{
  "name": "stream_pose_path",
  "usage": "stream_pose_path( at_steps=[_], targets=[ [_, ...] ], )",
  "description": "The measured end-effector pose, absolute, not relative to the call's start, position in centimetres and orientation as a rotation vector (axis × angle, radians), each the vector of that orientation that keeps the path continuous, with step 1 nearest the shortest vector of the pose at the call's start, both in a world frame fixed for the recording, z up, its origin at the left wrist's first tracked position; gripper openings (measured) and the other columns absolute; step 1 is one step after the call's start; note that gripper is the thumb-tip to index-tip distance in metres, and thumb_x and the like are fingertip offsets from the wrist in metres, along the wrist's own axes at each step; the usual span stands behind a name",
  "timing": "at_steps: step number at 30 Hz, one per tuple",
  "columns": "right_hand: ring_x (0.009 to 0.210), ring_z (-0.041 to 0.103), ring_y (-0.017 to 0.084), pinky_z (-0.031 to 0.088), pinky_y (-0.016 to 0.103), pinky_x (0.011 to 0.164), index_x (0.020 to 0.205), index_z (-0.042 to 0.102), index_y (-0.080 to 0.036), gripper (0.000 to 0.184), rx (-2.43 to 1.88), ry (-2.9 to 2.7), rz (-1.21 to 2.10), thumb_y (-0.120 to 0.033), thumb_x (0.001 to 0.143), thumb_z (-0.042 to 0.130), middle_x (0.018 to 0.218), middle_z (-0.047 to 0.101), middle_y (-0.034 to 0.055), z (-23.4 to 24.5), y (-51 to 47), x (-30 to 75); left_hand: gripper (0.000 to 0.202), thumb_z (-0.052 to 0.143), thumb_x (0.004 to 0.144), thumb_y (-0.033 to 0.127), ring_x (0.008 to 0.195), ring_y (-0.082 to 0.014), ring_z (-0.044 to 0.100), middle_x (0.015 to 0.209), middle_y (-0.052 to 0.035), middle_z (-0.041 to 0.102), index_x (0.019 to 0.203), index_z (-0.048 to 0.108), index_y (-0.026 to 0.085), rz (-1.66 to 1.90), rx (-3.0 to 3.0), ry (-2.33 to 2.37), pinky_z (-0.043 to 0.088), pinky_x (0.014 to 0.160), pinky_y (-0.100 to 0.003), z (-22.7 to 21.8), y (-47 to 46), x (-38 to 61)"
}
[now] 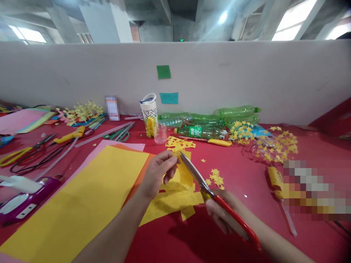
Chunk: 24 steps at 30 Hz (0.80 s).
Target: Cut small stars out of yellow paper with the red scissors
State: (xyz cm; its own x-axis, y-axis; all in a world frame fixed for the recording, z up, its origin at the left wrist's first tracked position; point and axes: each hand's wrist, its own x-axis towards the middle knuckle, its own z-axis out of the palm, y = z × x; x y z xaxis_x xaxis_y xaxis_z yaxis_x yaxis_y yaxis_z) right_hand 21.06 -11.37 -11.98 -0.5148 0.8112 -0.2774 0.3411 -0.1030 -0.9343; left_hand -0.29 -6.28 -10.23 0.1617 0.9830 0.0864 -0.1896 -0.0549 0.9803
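Nearest, the right hand (222, 213) reaches in from the lower right, fingers curled tight through the red handles of one pair of scissors (204, 188). The blades slant up and leftward to the left fingertips. The left hand (159, 171), forearm stretched in from below, pinches one yellow paper piece (184, 174) between thumb and fingers, lifted just off the table. The blade tip meets its upper edge.

Under both hands lie yellow scraps (170, 202). Left of the left fingers lie three stacked sheets: a yellow sheet (82, 204), an orange sheet (142, 171) and a pink sheet (120, 145). Just beyond the right fingers sits a small cluster of cut stars (216, 178), and to their right one glue gun (275, 179).

All rest on a red table (241, 164). Farther off are a clear jar (160, 133), a white cup (149, 107) and several green bottles (208, 120) lying down. Two coloured notes (163, 72) stick to the grey partition (246, 76), under a concrete ceiling.
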Motion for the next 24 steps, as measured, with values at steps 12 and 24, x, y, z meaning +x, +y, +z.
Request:
stream_pose_path(
  at_steps=[12,24],
  targets=[
    [0.031,0.029,0.005,0.024,0.018,0.035,0.067,0.043,-0.020,0.048,-1.171,-1.861,1.666,-0.066,0.082,0.047,0.037,0.039,-0.0096,-11.4,-11.2,21.3,0.016,0.056,0.081,0.025,0.036,-0.0033,0.033,0.047,0.0061,0.046,0.068,0.055,0.017,1.249,1.217,0.959,0.023,0.033,-0.014,-10.2,-6.2,-0.6],
    [0.032,0.032,0.005,0.023,0.017,0.034,0.073,0.048,-0.018,0.051,-1.096,-1.890,1.658,-0.068,0.083,0.043,0.039,0.040,-0.0089,-10.9,-11.4,21.3,0.016,0.056,0.076,0.024,0.035,-0.0037,0.031,0.043,0.0055,0.045,0.062,0.056,0.017,1.218,1.182,0.960,0.020,0.032,-0.015,-9.9,-6.1,-0.9]
  ],
)
